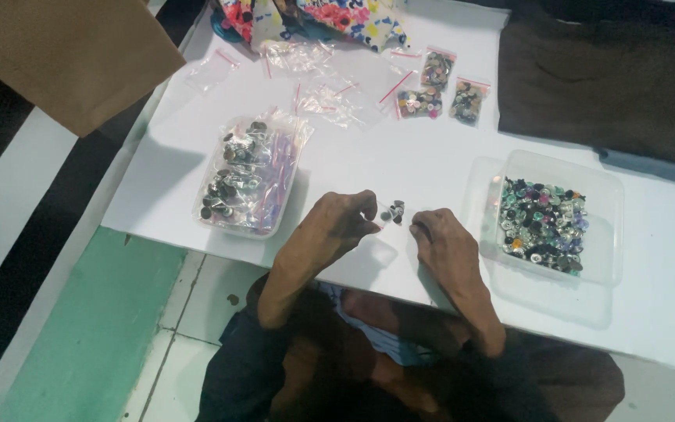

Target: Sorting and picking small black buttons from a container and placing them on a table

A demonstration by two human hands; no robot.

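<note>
My left hand (336, 228) and my right hand (441, 238) meet over the white table (400, 164) near its front edge. Between their fingertips hangs a small clear zip bag (393, 212) with a few dark buttons inside; both hands pinch it. Right of my right hand stands a clear plastic tub of mixed coloured buttons (542, 223). To the left of my left hand sits another clear tub (250, 173), piled with small filled zip bags of dark buttons.
Several filled button bags (439, 87) and empty clear zip bags (323, 100) lie at the back of the table. Flowered cloth (314, 17) and a dark brown cloth (603, 74) lie further back. A brown cardboard flap (64, 55) overhangs top left. Tiled floor lies below.
</note>
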